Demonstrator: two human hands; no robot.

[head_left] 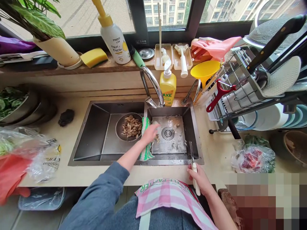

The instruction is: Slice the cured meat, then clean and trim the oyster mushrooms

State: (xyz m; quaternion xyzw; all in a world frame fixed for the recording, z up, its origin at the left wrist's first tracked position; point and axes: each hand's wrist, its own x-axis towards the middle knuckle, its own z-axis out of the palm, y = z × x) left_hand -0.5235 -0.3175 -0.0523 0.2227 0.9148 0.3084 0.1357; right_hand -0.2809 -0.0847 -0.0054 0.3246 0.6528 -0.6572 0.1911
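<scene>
My left hand [151, 132] reaches over the divider of the double sink, its index finger stretched out above the right basin [165, 150]; it holds nothing that I can see. Beneath it, a green-and-white cloth [146, 155] drapes over the divider. A round bowl [119, 131] of sliced brown mushrooms [131, 126] stands in the left basin [93, 137]. Pale scraps lie on the wet right basin floor around the drain [168, 133]. At the sink's front right corner, my right hand [200, 179] grips a white-handled tool [195, 179] with a narrow metal blade pointing away from me.
The faucet [157, 84] arches over the divider, beside a yellow soap bottle [168, 86]. A dish rack [240, 86] with utensils and plates stands right, near bagged meat [251, 158]. Pots of greens [21, 108] and a plastic bag [43, 156] occupy the left counter.
</scene>
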